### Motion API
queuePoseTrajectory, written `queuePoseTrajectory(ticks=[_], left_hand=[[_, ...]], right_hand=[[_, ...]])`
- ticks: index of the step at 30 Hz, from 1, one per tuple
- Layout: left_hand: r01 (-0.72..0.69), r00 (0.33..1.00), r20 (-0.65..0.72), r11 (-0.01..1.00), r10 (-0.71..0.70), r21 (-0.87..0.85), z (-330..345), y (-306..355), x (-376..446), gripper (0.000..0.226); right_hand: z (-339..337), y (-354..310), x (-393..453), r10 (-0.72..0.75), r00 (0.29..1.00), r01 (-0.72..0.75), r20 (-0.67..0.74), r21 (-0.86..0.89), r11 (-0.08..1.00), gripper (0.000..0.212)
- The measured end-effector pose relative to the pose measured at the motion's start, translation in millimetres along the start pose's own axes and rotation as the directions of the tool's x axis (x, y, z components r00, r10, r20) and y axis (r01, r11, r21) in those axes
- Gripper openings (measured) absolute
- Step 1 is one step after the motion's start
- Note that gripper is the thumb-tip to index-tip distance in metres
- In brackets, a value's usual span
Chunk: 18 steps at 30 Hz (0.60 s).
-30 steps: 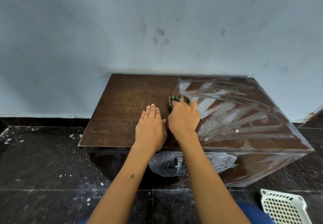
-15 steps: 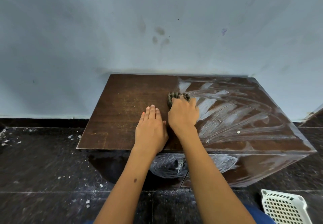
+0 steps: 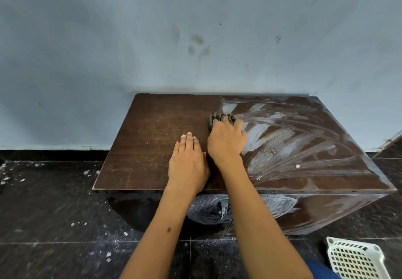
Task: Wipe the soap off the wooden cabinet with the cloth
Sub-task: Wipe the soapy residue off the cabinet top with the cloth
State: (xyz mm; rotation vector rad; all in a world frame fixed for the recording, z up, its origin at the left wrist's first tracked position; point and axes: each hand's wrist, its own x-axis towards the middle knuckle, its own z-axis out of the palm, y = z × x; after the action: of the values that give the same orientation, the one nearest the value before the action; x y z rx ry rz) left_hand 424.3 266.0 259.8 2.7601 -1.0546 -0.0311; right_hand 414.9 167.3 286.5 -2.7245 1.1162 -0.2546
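- Right hand (image 3: 226, 141): your grip is clamped on the bunched cloth (image 3: 221, 118), pressed to the cabinet (image 3: 156, 139) top.
- Left hand (image 3: 187, 164): fingers flat, bracing just left of the grip.
- Soap (image 3: 289, 146): smeared right of the grip; top about half wiped.
- Next: likely sweep rightward, pressing firmly.

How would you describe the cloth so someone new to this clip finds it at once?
Start at the wooden cabinet against the pale wall. On its top, where bare wood meets the white soap smears, the right hand grips the cloth. It is the only bunched, dark striped wad there, poking out past the fingertips.
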Motion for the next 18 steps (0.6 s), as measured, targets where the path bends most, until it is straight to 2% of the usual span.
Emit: queuePoseTrajectory(ticks=[5, 11, 15, 18], left_hand=[[0.002, 1.0, -0.015, 1.0, -0.003, -0.003, 0.4, 0.3, -1.8, 0.054], [0.004, 1.0, -0.007, 1.0, -0.004, 0.002, 1.3, -0.2, 0.2, 0.054], [0.006, 1.0, -0.023, 1.0, -0.006, -0.009, 1.0, 0.9, 0.4, 0.055], [0.002, 0.999, -0.032, 1.0, -0.003, -0.019, 1.0, 0.6, -0.1, 0.054]], right_hand=[[0.3, -2.2, 23.9, -0.016, 0.999, 0.016, 0.044, -0.007, 1.0, 0.03], [-1.7, 9.0, -9.5, -0.022, 0.999, 0.022, 0.043, 0.012, 1.0, 0.032], [-4.5, 4.8, 1.0, 0.016, 0.999, -0.017, 0.029, 0.039, 0.999, 0.023], [-4.0, -1.4, 17.5, 0.028, 0.999, -0.029, 0.032, 0.031, 0.999, 0.025]])
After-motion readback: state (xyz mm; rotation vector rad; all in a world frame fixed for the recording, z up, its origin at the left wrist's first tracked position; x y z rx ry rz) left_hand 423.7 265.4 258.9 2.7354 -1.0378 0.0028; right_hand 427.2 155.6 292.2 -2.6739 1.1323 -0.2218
